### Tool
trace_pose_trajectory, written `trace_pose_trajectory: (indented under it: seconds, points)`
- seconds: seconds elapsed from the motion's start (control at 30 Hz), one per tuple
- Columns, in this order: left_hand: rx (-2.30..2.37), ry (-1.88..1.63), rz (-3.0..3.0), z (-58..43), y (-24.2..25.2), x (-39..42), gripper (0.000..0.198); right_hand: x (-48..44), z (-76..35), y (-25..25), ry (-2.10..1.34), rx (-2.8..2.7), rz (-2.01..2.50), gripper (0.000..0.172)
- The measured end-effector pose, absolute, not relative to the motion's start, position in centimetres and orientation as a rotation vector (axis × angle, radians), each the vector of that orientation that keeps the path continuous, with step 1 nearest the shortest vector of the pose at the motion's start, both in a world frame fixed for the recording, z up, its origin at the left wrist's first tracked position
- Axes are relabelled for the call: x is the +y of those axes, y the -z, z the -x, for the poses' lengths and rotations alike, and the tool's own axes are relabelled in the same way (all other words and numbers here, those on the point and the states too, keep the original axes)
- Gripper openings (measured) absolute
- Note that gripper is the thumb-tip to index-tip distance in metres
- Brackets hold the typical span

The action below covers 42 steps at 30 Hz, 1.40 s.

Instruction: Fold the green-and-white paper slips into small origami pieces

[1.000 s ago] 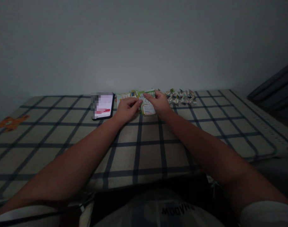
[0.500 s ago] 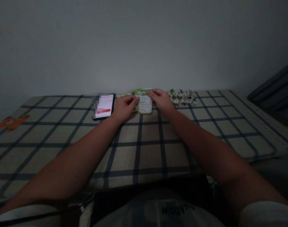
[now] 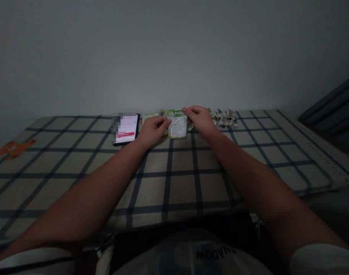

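Observation:
A small green and white printed packet (image 3: 178, 130) is held up in front of me, with lines of print on its lower part. My left hand (image 3: 152, 130) pinches its left side between thumb and fingers. The fingertips of my right hand (image 3: 202, 119) close on its upper right corner. Behind the left hand lie more green and white printed wrappers (image 3: 149, 115), partly hidden. Just right of my right hand is a pile of small wrapped pieces (image 3: 227, 119), perhaps sweets, their ends twisted or pointed.
A phone with a lit screen (image 3: 127, 128) lies left of my left hand. The checked cloth (image 3: 181, 187) covers the table, and a plain wall (image 3: 174, 57) rises behind it. An orange animal-shaped thing (image 3: 15, 148) is at far left. Dark folded fabric (image 3: 334, 110) stands at right.
My right hand has shifted slightly right and up along the packet's top edge, baring more of its green strip. The packet and left hand have moved slightly right.

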State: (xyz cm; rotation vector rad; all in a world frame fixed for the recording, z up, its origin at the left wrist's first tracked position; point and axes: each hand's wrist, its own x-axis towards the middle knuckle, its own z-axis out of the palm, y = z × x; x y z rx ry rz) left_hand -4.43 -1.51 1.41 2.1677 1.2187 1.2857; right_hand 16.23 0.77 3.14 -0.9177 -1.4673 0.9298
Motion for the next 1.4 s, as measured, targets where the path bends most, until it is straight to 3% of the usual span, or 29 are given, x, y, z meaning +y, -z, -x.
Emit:
trace_pose_trajectory:
  seconds: [0.13,0.37,0.8,1.13,1.4]
  points:
    - [1.220,-1.348,-2.144,4.48,-1.24,-1.42,0.036,0.68,-15.97,-2.93,-0.964,-1.443,0.883,0.036]
    - [1.308,-1.536,-2.034,4.36,-1.23,-1.64,0.029,0.20,-15.62,-2.94,-0.974,-1.629,0.926,0.046]
    - [1.106,-1.247,-1.926,3.95,-1.38,-2.38,0.036,0.90,-15.88,-3.01,-0.871,-1.423,0.942,0.043]
    - [1.241,-1.318,-1.996,4.09,-1.44,-2.01,0.037,0.97,-16.03,-2.69,-0.952,-1.475,0.886,0.047]
    - [1.100,-1.241,-1.780,4.04,-1.10,-1.87,0.032,1.00,-15.93,-2.41,-0.923,-1.561,0.915,0.036]
